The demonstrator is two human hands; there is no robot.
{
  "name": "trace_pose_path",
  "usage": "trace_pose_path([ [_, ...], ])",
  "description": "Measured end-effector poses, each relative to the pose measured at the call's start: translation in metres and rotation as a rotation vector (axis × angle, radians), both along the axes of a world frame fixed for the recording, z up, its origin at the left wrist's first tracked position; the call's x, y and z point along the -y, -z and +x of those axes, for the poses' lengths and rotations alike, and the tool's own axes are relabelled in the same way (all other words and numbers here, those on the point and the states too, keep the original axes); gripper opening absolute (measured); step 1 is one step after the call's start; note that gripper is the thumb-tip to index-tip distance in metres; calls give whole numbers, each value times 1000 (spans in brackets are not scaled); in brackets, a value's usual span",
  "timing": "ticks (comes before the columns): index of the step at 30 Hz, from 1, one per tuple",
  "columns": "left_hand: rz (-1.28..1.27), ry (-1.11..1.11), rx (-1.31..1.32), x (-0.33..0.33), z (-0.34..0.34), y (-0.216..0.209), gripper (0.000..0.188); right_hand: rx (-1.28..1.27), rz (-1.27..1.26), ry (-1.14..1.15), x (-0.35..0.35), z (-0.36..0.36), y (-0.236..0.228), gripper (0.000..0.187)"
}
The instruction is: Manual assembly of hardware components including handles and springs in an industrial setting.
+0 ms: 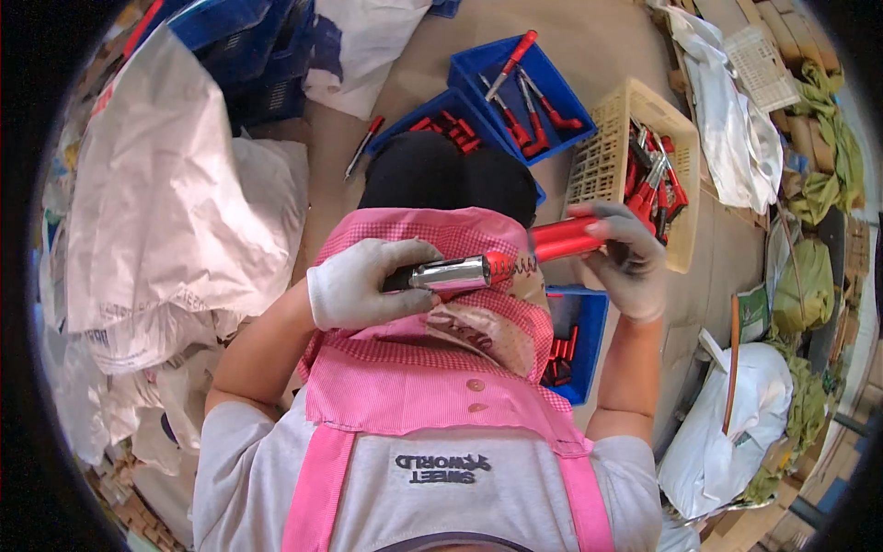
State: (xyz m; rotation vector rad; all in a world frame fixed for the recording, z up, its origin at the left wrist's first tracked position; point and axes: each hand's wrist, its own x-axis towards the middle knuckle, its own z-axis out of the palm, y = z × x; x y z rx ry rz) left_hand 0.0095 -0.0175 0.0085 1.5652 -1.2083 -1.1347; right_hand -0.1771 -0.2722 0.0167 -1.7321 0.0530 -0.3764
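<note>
My left hand (372, 283), in a pale work glove, is closed round the dark end of a chrome tube (451, 274) held above my lap. A coil spring (512, 266) and some red show at the tube's right end. My right hand (627, 259), its glove grey-stained, grips a red tubular part (563, 239) with curled fingers. This red part runs toward the spring end of the chrome tube; whether the two are joined, I cannot tell. Beneath both hands lies my pink checked apron (497, 322).
Ahead, a blue bin (474, 64) holds red-handled tools, beside another blue bin (391, 129) of red parts. A cream crate (589, 138) of similar tools stands right. By my right side sits a third blue bin (593, 354). White sacks (175, 184) crowd the left; one tool (364, 147) lies on the floor.
</note>
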Motion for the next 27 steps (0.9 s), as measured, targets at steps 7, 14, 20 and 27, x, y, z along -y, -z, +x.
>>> trace_pose_path([
  [7, 13, -20, 190, -23, -10, -5, 34, -81, -286, -190, -40, 12, -18, 40],
  [14, 89, 64, 334, -20, -18, 3, 60, -108, -278, -237, -59, 6, -12, 43],
  [20, 19, 191, 73, -10, -24, 26, 65, -258, -74, -336, -72, 9, -1, 44],
  [27, 175, 120, 25, -12, -30, 23, 69, -482, 185, -264, -74, 8, 9, 41],
])
